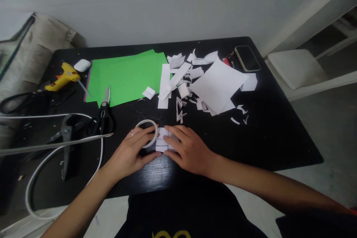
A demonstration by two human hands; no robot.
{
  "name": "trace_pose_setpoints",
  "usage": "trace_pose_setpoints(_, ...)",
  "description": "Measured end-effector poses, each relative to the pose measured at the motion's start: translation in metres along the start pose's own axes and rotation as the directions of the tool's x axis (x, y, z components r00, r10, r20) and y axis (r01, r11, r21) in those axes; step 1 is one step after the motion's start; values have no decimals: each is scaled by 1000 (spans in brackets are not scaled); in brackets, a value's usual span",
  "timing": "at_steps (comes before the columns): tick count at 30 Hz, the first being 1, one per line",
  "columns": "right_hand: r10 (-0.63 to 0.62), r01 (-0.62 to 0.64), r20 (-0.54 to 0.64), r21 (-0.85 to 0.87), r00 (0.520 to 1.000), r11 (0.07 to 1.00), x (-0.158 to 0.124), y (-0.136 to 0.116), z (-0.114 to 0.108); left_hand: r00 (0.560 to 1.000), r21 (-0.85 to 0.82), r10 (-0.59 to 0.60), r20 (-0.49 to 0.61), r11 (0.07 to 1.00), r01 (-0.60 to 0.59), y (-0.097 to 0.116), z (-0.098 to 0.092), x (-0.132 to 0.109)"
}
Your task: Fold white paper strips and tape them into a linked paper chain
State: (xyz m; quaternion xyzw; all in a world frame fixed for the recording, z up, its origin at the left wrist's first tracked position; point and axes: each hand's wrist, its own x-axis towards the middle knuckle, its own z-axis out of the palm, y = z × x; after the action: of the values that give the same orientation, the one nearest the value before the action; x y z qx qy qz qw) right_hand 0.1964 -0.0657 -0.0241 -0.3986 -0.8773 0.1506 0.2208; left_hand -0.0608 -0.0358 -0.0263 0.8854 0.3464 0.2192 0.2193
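Note:
A small white piece of paper (162, 142) with dark lines across it lies on the black table right in front of me. My left hand (131, 151), a ring on one finger, holds a narrow roll of tape (145, 121). Its fingertips and thumb also touch the paper's left edge. From the other side my right hand (187, 149) grips the same paper, fingers bent over its right part and thumb at the near edge. The fingers hide part of the paper. Beyond the hands lies a zigzag-folded paper strip (177, 111).
Scissors (105, 108), green sheets (122, 78), a yellow glue gun (65, 76) and a white case (82, 65) lie left. White scraps (181, 78) and a larger white sheet (219, 85) spread behind my hands. A phone (247, 58) lies far right. White cables (64, 145) loop at left.

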Motion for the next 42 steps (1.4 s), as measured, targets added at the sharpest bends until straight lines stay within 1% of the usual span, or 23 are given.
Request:
trace_pose_setpoints(4, 5, -5, -16, 33, 1000, 999, 1, 2, -1, 1000, -12, -4, -2, 1000, 4, 1, 0, 1)
trace_pose_setpoints(8, 17, -13, -49, 80, 999, 997, 3, 2, -5, 999, -22, -8, -41, 1000, 7, 1, -1, 1)
trace_pose_setpoints(12, -68, 72, -96, 43, 993, 996, 7, 0, -10, 997, -46, -42, -67, 998, 39, 2, -4, 0)
trace_pose_setpoints(14, -110, 110, -85, 3, 990, 994, 9, 0, -10, 993, -83, -79, -85, 994, 72, 3, -7, -1)
trace_pose_setpoints(16, -132, 131, -40, -28, 990, 991, 12, 1, -9, 984, -161, -139, -114, 980, 120, 4, -11, -2)
trace_pose_setpoints(18, -143, 144, 23, -56, 989, 988, 14, 2, -8, 963, -280, -227, -144, 943, 180, 4, -15, -4)
trace_pose_setpoints(20, -146, 152, 72, -86, 987, 985, 17, 2, -8, 931, -414, -326, -162, 879, 235, 4, -17, -4)
trace_pose_setpoints(23, -144, 152, 86, -103, 986, 983, 20, -1, -8, 872, -565, -455, -183, 774, 285, 4, -19, -2)
trace_pose_setpoints(25, -151, 154, 49, -68, 987, 986, 22, -4, -10, 827, -621, -530, -189, 717, 317, 4, -20, 0)
trace_pose_setpoints(27, -134, 135, -42, 25, 990, 991, 25, -6, -16, 794, -667, -579, -186, 668, 331, 5, -22, 3)
trace_pose_setpoints(28, -100, 109, -99, 99, 990, 989, 27, -6, -20, 786, -689, -590, -183, 648, 326, 6, -23, 4)
trace_pose_setpoints(29, -37, 68, -157, 198, 987, 978, 30, -6, -24, 785, -707, -592, -184, 635, 313, 7, -26, 6)
trace_pose_setpoints(30, 66, 3, -208, 314, 976, 949, 32, -5, -29, 787, -717, -588, -189, 630, 298, 10, -29, 8)
trace_pose_setpoints(31, 175, -61, -227, 434, 958, 899, 36, -4, -34, 789, -716, -581, -201, 637, 287, 13, -33, 10)
trace_pose_setpoints(32, 285, -127, -210, 554, 935, 823, 39, -2, -39, 795, -703, -565, -219, 657, 274, 16, -38, 13)
trace_pose_setpoints(33, 384, -186, -156, 675, 910, 715, 43, 1, -43, 805, -681, -542, -240, 685, 257, 19, -42, 17)
trace_pose_setpoints(34, 452, -225, -84, 779, 888, 585, 46, 4, -47, 817, -655, -513, -261, 717, 241, 23, -47, 21)
trace_pose_setpoints(35, 490, -256, -9, 843, 872, 472, 49, 7, -49, 829, -626, -486, -276, 746, 229, 26, -51, 26)
trace_pose_setpoints(36, 519, -277, 35, 875, 854, 397, 52, 11, -51, 841, -591, -459, -287, 776, 222, 29, -55, 31)
trace_pose_setpoints(39, 584, -281, 63, 915, 809, 290, 55, 19, -53, 880, -433, -332, -338, 886, 168, 34, -62, 46)
trace_pose_setpoints(41, 608, -279, 65, 923, 791, 264, 55, 22, -53, 893, -340, -235, -384, 935, 100, 34, -62, 55)
trace_pose_setpoints(42, 616, -281, 66, 924, 785, 259, 55, 22, -53, 897, -319, -204, -391, 945, 75, 34, -61, 58)
